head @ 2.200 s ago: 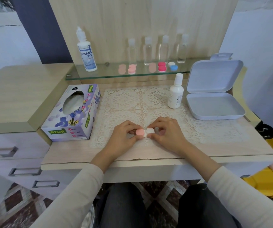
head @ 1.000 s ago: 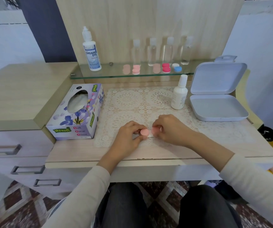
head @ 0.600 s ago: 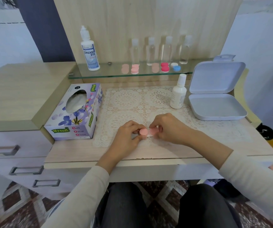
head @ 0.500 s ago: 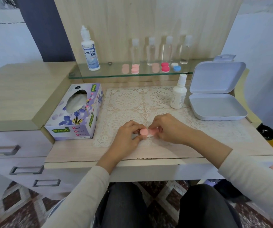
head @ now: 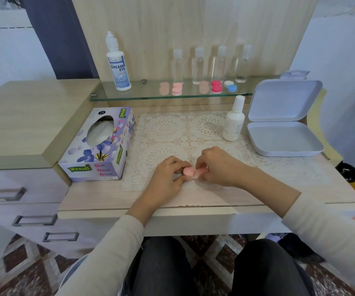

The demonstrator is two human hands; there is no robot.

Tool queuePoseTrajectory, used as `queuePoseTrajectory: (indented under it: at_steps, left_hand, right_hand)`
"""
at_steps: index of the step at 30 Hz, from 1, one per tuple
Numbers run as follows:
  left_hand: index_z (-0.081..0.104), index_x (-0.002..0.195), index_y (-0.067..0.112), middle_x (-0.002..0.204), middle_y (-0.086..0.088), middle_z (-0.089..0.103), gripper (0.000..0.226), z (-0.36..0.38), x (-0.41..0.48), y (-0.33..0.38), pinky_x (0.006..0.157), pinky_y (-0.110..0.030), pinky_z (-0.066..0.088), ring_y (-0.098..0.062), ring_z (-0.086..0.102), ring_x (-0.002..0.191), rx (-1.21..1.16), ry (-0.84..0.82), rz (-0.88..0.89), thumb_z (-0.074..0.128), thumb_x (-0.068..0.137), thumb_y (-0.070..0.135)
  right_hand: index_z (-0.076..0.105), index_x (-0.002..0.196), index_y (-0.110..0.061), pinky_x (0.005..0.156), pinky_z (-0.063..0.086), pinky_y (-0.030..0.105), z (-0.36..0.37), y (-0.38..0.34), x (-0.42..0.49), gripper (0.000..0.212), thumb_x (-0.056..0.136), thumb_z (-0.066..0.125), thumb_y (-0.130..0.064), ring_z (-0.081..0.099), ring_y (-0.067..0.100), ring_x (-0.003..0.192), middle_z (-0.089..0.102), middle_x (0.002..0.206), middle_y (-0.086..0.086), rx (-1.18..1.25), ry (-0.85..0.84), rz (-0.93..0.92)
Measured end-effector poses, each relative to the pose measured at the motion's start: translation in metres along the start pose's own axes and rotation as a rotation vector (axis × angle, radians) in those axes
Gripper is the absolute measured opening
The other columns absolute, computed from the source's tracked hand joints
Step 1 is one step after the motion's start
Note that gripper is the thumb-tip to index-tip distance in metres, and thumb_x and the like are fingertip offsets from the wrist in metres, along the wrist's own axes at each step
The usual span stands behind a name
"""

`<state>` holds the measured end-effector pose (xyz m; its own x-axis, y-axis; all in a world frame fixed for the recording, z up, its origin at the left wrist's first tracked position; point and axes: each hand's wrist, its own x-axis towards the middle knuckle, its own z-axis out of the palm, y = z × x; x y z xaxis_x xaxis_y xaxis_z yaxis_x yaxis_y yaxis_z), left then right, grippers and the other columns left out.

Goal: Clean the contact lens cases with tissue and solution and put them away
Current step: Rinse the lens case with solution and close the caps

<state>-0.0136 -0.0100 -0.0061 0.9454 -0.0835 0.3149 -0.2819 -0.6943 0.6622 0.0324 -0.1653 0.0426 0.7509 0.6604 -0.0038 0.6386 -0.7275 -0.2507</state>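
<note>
A small contact lens case (head: 189, 171) with a pink cap on its left half lies low over the lace mat (head: 172, 133). My left hand (head: 166, 178) pinches its left side. My right hand (head: 217, 165) grips the right half, and its fingers hide that cap. The tissue box (head: 99, 146) stands to the left. A white solution bottle (head: 234, 120) stands at the mat's far right corner. An open white storage box (head: 283, 137) sits on the right, with nothing in its tray.
On the glass shelf (head: 151, 92) stand a Dream Eye bottle (head: 118, 65), several clear small bottles (head: 198, 65), and more lens cases: pale pink (head: 176, 89), red (head: 216, 86) and white-blue (head: 230, 86). Drawers (head: 18, 195) lie to my left.
The white cap seen 2.2 s ago on the case's right half is now covered by my right fingers. Both hands stay on the case over the mat.
</note>
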Motion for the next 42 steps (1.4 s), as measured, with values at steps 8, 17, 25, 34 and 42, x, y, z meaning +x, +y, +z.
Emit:
queuePoseTrajectory:
  at_steps: [8, 17, 25, 34, 42]
  left_hand:
    - [0.067, 0.103, 0.008, 0.095, -0.003, 0.055, 0.026, 0.001, 0.000, -0.002, 0.077, -0.003, 0.035, -0.013, 0.052, 0.086, -0.003, -0.002, -0.011, 0.071, 0.078, 0.011]
    - [0.067, 0.104, 0.009, 0.098, -0.005, 0.056, 0.026, 0.002, 0.001, -0.003, 0.080, -0.006, 0.034, -0.014, 0.052, 0.090, 0.015, -0.013, -0.018, 0.069, 0.079, 0.011]
    - [0.067, 0.106, 0.009, 0.099, -0.006, 0.057, 0.027, 0.001, 0.000, -0.002, 0.081, -0.006, 0.035, -0.013, 0.051, 0.090, -0.004, -0.001, -0.003, 0.068, 0.079, 0.008]
    - [0.064, 0.113, 0.011, 0.102, -0.005, 0.059, 0.032, -0.003, 0.002, -0.002, 0.083, -0.007, 0.041, -0.011, 0.056, 0.088, -0.024, -0.044, -0.007, 0.068, 0.081, 0.015]
    - [0.056, 0.124, 0.008, 0.127, -0.009, 0.055, 0.040, -0.026, 0.019, -0.028, 0.100, -0.021, 0.025, -0.024, 0.042, 0.119, 0.287, 0.095, -0.110, 0.058, 0.089, 0.026]
  right_hand:
    - [0.067, 0.098, -0.007, 0.067, 0.044, 0.029, -0.007, 0.002, -0.002, 0.018, 0.082, 0.060, -0.010, 0.049, 0.019, 0.082, 0.057, 0.090, 0.006, 0.026, -0.052, -0.009]
    - [0.058, 0.090, 0.000, 0.071, 0.037, 0.029, -0.001, 0.004, -0.002, 0.014, 0.087, 0.052, -0.013, 0.045, 0.022, 0.085, 0.043, 0.086, 0.004, -0.118, -0.095, -0.014]
    - [0.065, 0.109, -0.010, 0.069, 0.034, 0.021, 0.001, 0.010, -0.007, 0.027, 0.083, 0.056, -0.004, 0.044, 0.013, 0.079, 0.058, 0.098, 0.005, 0.090, 0.008, -0.063]
    - [0.066, 0.105, -0.009, 0.068, 0.036, 0.022, 0.001, 0.008, -0.009, 0.022, 0.086, 0.056, -0.005, 0.042, 0.011, 0.074, 0.056, 0.095, 0.004, 0.075, 0.010, -0.087]
    - [0.069, 0.100, -0.006, 0.070, 0.043, 0.021, -0.019, 0.010, 0.001, 0.018, 0.088, 0.057, -0.011, 0.051, 0.013, 0.072, 0.062, 0.092, 0.008, 0.146, 0.159, -0.036]
